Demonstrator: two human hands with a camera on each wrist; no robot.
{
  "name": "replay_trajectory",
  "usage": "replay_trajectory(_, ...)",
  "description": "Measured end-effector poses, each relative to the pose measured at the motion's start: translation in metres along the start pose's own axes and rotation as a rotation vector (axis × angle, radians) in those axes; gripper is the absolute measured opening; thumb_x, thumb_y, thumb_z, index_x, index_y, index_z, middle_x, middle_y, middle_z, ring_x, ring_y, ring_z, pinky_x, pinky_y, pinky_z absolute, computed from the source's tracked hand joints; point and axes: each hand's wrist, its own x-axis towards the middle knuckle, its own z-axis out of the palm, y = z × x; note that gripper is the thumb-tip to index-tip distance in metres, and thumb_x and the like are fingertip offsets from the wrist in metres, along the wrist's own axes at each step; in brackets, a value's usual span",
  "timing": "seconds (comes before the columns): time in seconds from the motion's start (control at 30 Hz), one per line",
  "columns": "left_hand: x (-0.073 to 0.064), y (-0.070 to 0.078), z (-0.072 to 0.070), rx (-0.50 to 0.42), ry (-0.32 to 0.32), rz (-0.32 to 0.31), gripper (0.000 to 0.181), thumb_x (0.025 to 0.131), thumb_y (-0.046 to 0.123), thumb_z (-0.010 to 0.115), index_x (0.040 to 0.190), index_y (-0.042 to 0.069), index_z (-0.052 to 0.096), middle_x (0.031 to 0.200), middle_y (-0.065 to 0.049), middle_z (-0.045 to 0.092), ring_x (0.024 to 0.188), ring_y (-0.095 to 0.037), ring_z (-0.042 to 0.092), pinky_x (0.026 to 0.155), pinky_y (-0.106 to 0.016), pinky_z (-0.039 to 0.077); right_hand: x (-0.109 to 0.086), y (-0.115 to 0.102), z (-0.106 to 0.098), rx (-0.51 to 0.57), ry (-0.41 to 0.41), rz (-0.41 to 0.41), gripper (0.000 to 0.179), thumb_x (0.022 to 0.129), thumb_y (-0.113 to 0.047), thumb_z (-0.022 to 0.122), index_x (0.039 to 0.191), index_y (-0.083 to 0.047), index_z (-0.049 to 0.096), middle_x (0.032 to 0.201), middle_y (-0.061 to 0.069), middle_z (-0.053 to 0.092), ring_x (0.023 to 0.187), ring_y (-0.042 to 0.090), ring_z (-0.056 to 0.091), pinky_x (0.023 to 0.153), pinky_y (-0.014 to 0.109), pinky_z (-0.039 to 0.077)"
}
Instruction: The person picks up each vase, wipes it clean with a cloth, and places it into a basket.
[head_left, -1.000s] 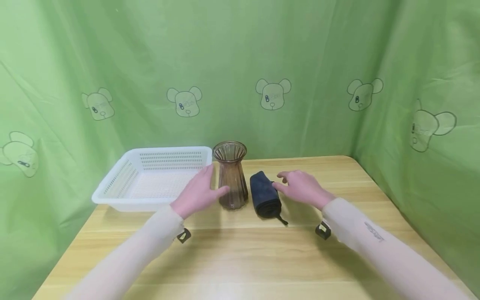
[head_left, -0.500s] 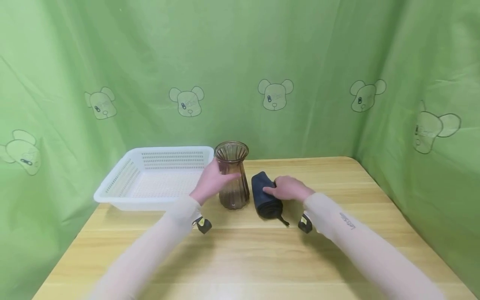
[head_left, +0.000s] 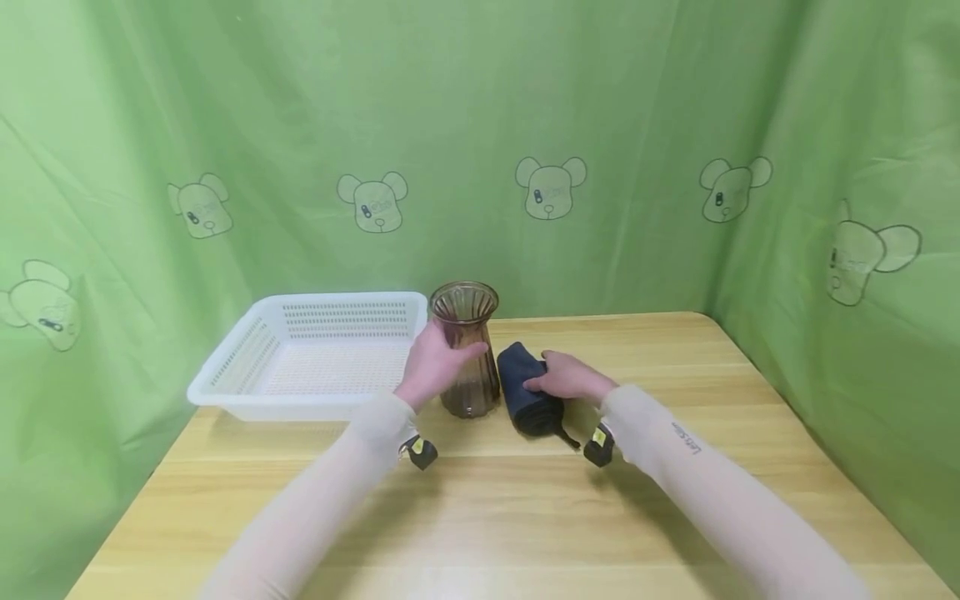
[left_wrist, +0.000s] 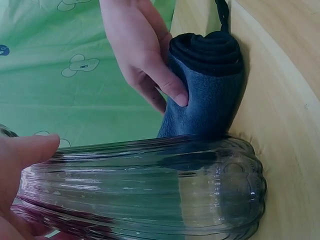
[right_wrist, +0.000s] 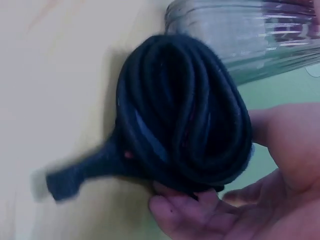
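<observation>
A ribbed, brownish glass vase (head_left: 471,392) with a flared rim stands upright on the table. My left hand (head_left: 435,365) grips it round the narrow neck, thumb across the near side; the fingers behind are partly hidden. Just right of the vase lies a rolled dark blue towel (head_left: 519,387), with a small loop (right_wrist: 92,172) sticking out at its near end. My right hand (head_left: 567,377) holds this roll from the right, thumb on top and fingers curled underneath, as the right wrist view shows. In the left wrist view the glass overlaps the towel's lower part.
A white plastic basket (head_left: 292,408) with slotted walls stands left of the vase, its right end close to the glass. Behind the wooden table (head_left: 510,517) hangs a green curtain (head_left: 465,100) with bear-head prints, which also runs along both sides.
My left hand has moved right and taken hold of the vase's neck. The right hand has come in leftward and gripped the towel, which has shifted slightly left in the last half second.
</observation>
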Motion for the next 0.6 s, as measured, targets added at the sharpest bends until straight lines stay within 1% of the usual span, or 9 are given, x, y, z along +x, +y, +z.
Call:
replay_trajectory(0.07,0.0,0.001,0.001,0.001,0.002,-0.002,0.069,0.082,0.04,0.081,0.139,0.018,0.049,0.141,-0.01,0.06,0.131,-0.031,0.056,0.111,-0.052,0.044,0.0,0.001,0.003,0.089,-0.011,0.009,0.09,0.09,-0.032,0.071,0.15,0.016,0.025,0.137,0.035,0.052,0.117,0.04,0.059,0.101,0.051,0.052)
replay_trajectory(0.17,-0.001,0.001,0.003,0.005,0.003,-0.002,0.07,0.082,0.041,0.081,0.14,0.018,0.049,0.142,-0.01,0.059,0.132,-0.031,0.055,0.111,-0.051,0.044,0.001,0.0,0.008,0.215,-0.015,0.034,0.095,0.088,-0.028,0.073,0.154,0.012,0.017,0.144,0.036,0.045,0.123,0.04,0.055,0.108,0.051,0.047)
replay_trajectory(0.2,-0.001,0.001,0.003,0.006,0.004,0.0,0.07,0.082,0.041,0.081,0.14,0.018,0.048,0.142,-0.011,0.059,0.132,-0.031,0.055,0.112,-0.051,0.044,0.002,0.0,0.009,0.24,-0.003,0.033,0.096,0.087,-0.027,0.073,0.154,0.012,0.016,0.146,0.036,0.043,0.125,0.04,0.053,0.111,0.05,0.044)
replay_trajectory(0.27,-0.001,0.0,0.004,0.01,0.006,0.005,0.072,0.082,0.041,0.081,0.141,0.017,0.047,0.143,-0.011,0.058,0.132,-0.031,0.055,0.112,-0.051,0.044,0.002,-0.003,0.01,0.313,0.021,0.036,0.094,0.087,-0.023,0.072,0.155,0.009,0.016,0.148,0.035,0.041,0.125,0.041,0.053,0.112,0.051,0.042)
replay_trajectory(0.3,-0.002,0.0,0.004,0.014,0.01,0.008,0.073,0.082,0.041,0.081,0.142,0.017,0.046,0.143,-0.012,0.058,0.132,-0.032,0.055,0.112,-0.051,0.044,0.002,-0.004,0.01,0.337,0.04,0.038,0.092,0.087,-0.021,0.072,0.156,0.006,0.018,0.149,0.034,0.041,0.124,0.04,0.053,0.111,0.05,0.044)
replay_trajectory(0.37,-0.002,-0.001,0.005,0.021,0.02,0.011,0.076,0.082,0.042,0.081,0.143,0.016,0.045,0.143,-0.013,0.058,0.132,-0.032,0.055,0.112,-0.05,0.044,0.001,-0.008,0.008,0.348,0.09,0.022,0.088,0.088,-0.02,0.07,0.158,0.001,0.022,0.148,0.031,0.043,0.119,0.037,0.056,0.105,0.046,0.048)
replay_trajectory(0.47,-0.003,-0.001,0.005,0.025,0.04,0.017,0.079,0.082,0.042,0.081,0.145,0.014,0.042,0.143,-0.014,0.058,0.132,-0.033,0.055,0.112,-0.05,0.045,-0.001,-0.021,-0.001,0.315,0.187,-0.029,0.082,0.089,-0.02,0.069,0.159,-0.008,0.027,0.146,0.029,0.046,0.114,0.036,0.058,0.095,0.045,0.054)
replay_trajectory(0.53,-0.003,-0.001,0.005,0.023,0.05,0.022,0.081,0.082,0.042,0.081,0.146,0.013,0.041,0.143,-0.015,0.058,0.132,-0.033,0.054,0.112,-0.049,0.045,-0.005,-0.03,-0.008,0.293,0.26,-0.076,0.08,0.089,-0.02,0.069,0.158,-0.012,0.029,0.146,0.027,0.047,0.113,0.037,0.058,0.094,0.047,0.054)
replay_trajectory(0.6,-0.003,-0.002,0.006,0.017,0.051,0.031,0.081,0.082,0.041,0.081,0.146,0.012,0.041,0.143,-0.015,0.057,0.132,-0.032,0.054,0.112,-0.048,0.045,-0.01,-0.04,-0.014,0.299,0.319,-0.122,0.079,0.09,-0.018,0.068,0.158,-0.016,0.031,0.147,0.025,0.047,0.115,0.039,0.057,0.095,0.051,0.053)
